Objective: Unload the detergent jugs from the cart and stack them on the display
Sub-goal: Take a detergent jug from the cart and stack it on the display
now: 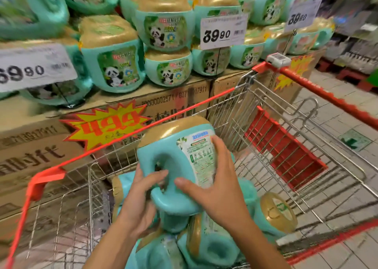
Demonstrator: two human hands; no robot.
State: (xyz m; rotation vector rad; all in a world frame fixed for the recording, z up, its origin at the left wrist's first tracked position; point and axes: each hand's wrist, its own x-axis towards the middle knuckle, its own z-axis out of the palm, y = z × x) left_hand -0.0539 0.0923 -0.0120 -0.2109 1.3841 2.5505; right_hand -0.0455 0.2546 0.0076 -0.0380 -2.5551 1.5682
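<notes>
A teal detergent jug (pixel 180 156) with a gold cap is lifted above the wire cart (pixel 272 150), cap pointing away from me. My left hand (pixel 139 197) grips its handle from the left, fingers curled through the opening. My right hand (pixel 214 186) holds the jug's labelled side, fingers spread and wrapped over it. Several more teal jugs (pixel 204 244) lie piled in the cart below. The display (pixel 167 31) of matching panda-label jugs is stacked on cardboard boxes behind the cart.
The cart's red rim (pixel 184 111) runs between me and the cardboard boxes (pixel 30 146). Price signs (pixel 224 31) stand among the stacked jugs. A red child seat flap (pixel 282 152) sits in the cart's right end. Tiled aisle floor (pixel 347 166) lies to the right.
</notes>
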